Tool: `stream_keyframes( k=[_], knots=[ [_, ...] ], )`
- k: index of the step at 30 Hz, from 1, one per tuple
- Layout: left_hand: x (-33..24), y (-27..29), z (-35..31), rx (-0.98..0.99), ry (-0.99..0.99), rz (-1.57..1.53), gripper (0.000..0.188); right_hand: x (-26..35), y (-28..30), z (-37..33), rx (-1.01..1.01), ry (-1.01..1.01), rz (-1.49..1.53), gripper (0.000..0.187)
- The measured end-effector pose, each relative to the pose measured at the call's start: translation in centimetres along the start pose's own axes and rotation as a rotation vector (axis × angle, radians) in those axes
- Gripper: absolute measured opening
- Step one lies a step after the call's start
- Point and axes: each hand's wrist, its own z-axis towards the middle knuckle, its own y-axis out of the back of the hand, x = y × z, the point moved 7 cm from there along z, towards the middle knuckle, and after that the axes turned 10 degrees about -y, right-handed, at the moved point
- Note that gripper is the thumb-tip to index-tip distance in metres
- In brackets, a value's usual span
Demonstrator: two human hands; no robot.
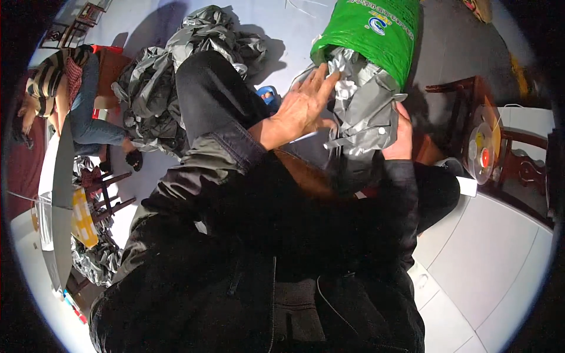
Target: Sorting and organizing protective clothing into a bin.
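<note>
in the head view, the left hand (300,112) slants up at upper centre, fingers extended, thumb apart, beside silver-grey sheeting (371,112); the right hand (402,135) lies along its right edge, its grip uncertain. the sheeting reaches into the mouth of a green bag (395,54), upper right of centre, printed with white lettering. pale floor (297,32) lies open left of it.

The left hand (299,113), fingers extended, is at the mouth of a green bag (385,47); the right hand (402,132) is against the right edge of silvery-grey sheeting (368,112) reaching into it. A crumpled heap (153,94) (similarly grey) lies left of the knee, near another person (94,126) in jeans.
</note>
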Motion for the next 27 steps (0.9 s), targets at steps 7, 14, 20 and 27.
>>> stream_keyframes(
  k=[7, 14, 20, 27],
  knots=[
    [1.2, 0.9, 0.8, -0.024, 0.02, -0.221, 0.041, -1.9, 4.5, 0.5, -0.028, -0.014, 0.299, 0.035],
    [3.0, -1.8, -1.1, -0.065, 0.49, -1.032, 0.02, -3.0, 12.6, 1.5, -0.349, 0.136, 0.291, 0.025],
    [5.0, -4.7, -3.7, -0.271, 0.821, -1.651, 0.024, -1.2, 8.8, -1.0, -0.75, 0.241, -0.352, 0.02],
    [2.3, -4.2, -3.4, -0.272, 0.847, -1.792, 0.032, -4.5, -4.2, -3.8, -0.315, 0.33, -0.994, 0.015]
  ],
)
